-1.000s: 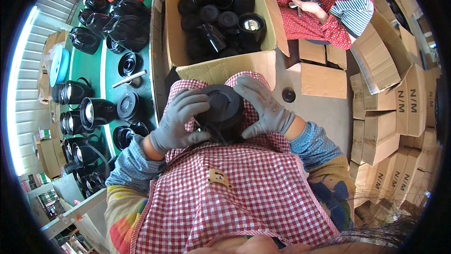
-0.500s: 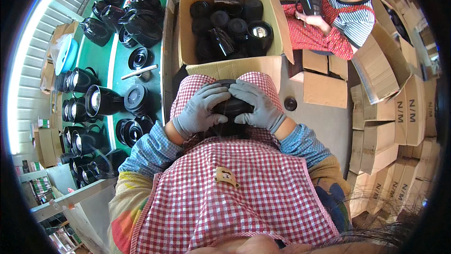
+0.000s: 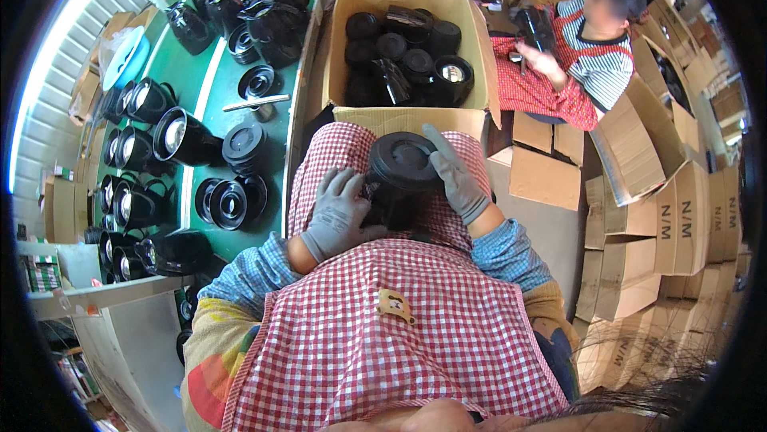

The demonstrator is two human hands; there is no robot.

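A glossy black jug (image 3: 402,207) stands upright between my thighs, its round black lid (image 3: 403,152) facing up. My left hand (image 3: 339,213), in a grey glove, lies against the jug's left side with fingers curled around it. At the lid's right edge is my right hand (image 3: 459,178), also gloved in grey; its fingers are stretched out and the thumb side touches or nearly touches the rim. My hands and lap hide the lower part of the jug.
Beyond my knees sits an open carton (image 3: 331,56) of black jugs. On the left, a green table (image 3: 209,104) bears several jugs, lids and a metal bar (image 3: 257,103). A co-worker (image 3: 587,56) at the right handles another jug; flattened and stacked cartons (image 3: 631,232) stand behind.
Both hands were pressed over the lid; now the left has slid down the jug's side and the right has lifted with fingers extended. The view has shifted, and the jug appears more upright.
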